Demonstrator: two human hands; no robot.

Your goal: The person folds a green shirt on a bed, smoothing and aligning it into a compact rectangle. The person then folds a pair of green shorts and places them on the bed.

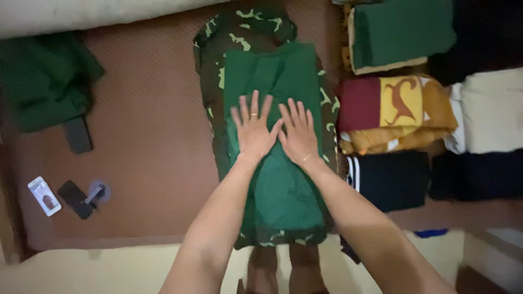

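Observation:
A plain green garment (283,185) lies folded lengthwise on top of a green camouflage garment (210,71), both spread on a brown mat (147,136). My left hand (251,128) presses flat on the green garment's middle, fingers spread, with a ring on one finger. Beside it my right hand (298,133) also lies flat on the cloth, fingers apart, and the thumbs nearly touch. Neither hand grips anything.
Folded clothes are stacked at the right: a green piece (403,32), a maroon and yellow one (395,109), a black one (389,179), a white one (490,109). A crumpled dark green cloth (46,79) lies far left. Two phones (44,196) (76,198) rest near the mat's left edge.

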